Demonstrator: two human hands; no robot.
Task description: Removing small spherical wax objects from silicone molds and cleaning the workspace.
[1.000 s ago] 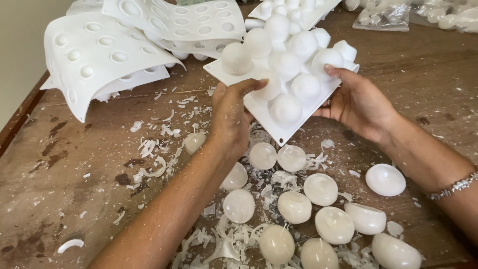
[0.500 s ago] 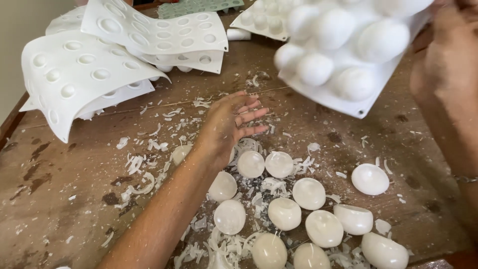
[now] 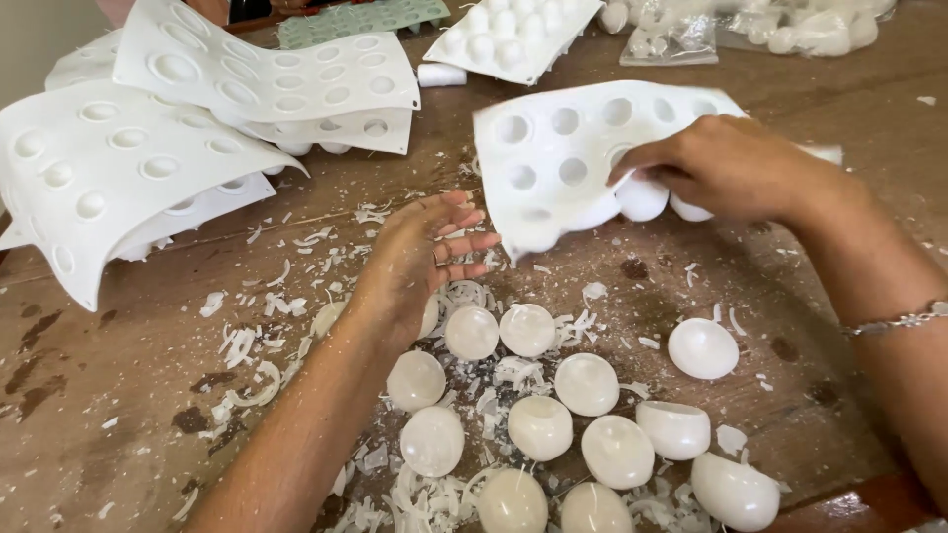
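Note:
My right hand (image 3: 731, 163) grips the near edge of a white flexible mould sheet (image 3: 553, 158) with round cavities facing up, bulges resting on the wooden table (image 3: 128, 395). My left hand (image 3: 420, 259) hovers open, fingers spread, palm turned toward the mould, just left of its near corner and holding nothing. Below both hands lie several white wax half-spheres (image 3: 588, 383) among white shavings (image 3: 286, 296).
A stack of curved white mould sheets (image 3: 148, 158) lies at the left. Another filled mould (image 3: 509, 35) and a green sheet (image 3: 360, 18) sit at the back. Clear bags of white pieces (image 3: 671, 39) are at the far right. The table's front edge (image 3: 849, 508) is near.
The left hand let go of the mould. The right hand flipped it over, cavities up, and set it down on the table farther back.

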